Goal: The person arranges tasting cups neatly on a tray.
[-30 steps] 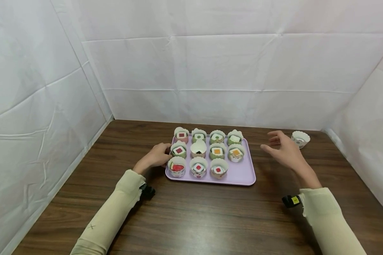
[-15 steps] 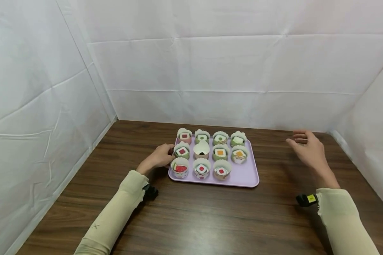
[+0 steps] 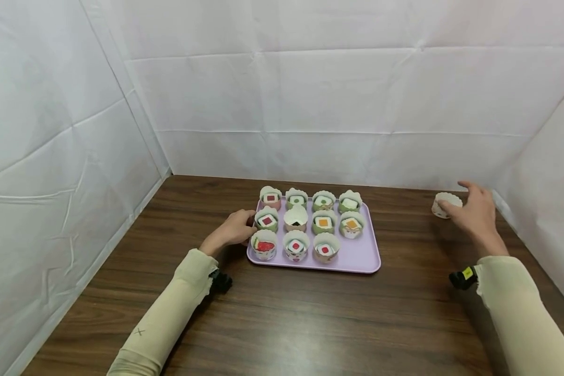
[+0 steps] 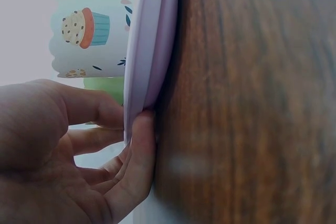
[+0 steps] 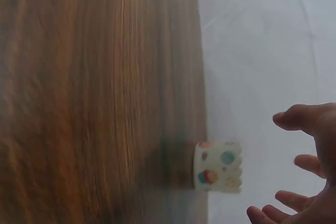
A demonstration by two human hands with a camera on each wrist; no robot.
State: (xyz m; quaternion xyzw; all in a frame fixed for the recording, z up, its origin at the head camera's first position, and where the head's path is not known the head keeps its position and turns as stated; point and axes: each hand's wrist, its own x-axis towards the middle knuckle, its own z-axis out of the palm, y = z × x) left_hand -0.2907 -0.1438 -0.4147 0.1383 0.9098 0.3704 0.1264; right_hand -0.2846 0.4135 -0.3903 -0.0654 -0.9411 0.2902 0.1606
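Observation:
My left hand (image 3: 232,228) grips the left rim of a lilac tray (image 3: 363,255). In the left wrist view a fingertip is under the tray's rim (image 4: 140,72), with other fingers on the rim's upper side. The tray bears several paper baking cups, most with small white, red or orange pieces inside. A single white patterned baking cup (image 5: 218,167) stands upright on the table at the back right. Close by it is my right hand (image 3: 479,214), fingers spread and thumb overlapping the cup in the head view. In the right wrist view a gap separates the fingers from the cup.
The dark wood table (image 3: 286,318) meets a white cloth wall (image 3: 319,104) at the back, with cloth on both sides too. On the tray, a front-left cup (image 3: 263,246) holds a red piece. The cups stand in rows, one front-right spot bare.
My right hand has moved right, from left of the lone baking cup, across it, to its right side. My left hand stays on the tray. The head view has shifted slightly.

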